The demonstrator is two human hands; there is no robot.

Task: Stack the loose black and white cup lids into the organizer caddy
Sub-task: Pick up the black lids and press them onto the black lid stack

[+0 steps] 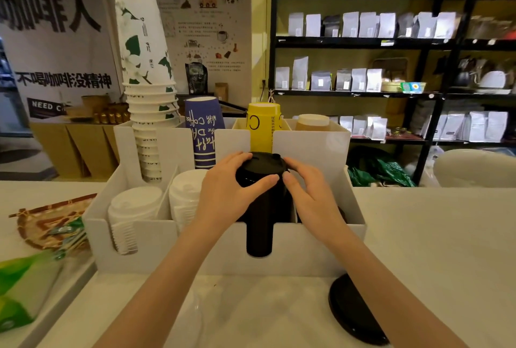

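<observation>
While black lid stack (261, 180) is gripped at rim by left hand (226, 194) and right hand (312, 197) in caddy (307, 247): judged light, slippery, thin plastic. Loose black lids (351, 308) left on worktop (435, 236), near right.

Black lids (259, 202) stacked in white caddy (195, 250); one loose (351, 311).

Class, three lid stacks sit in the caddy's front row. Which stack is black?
The black lid stack under both hands, right of the two white lid stacks.

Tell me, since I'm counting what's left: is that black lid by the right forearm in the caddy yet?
Out. The black lid lies on the counter, in front of the caddy.
</observation>
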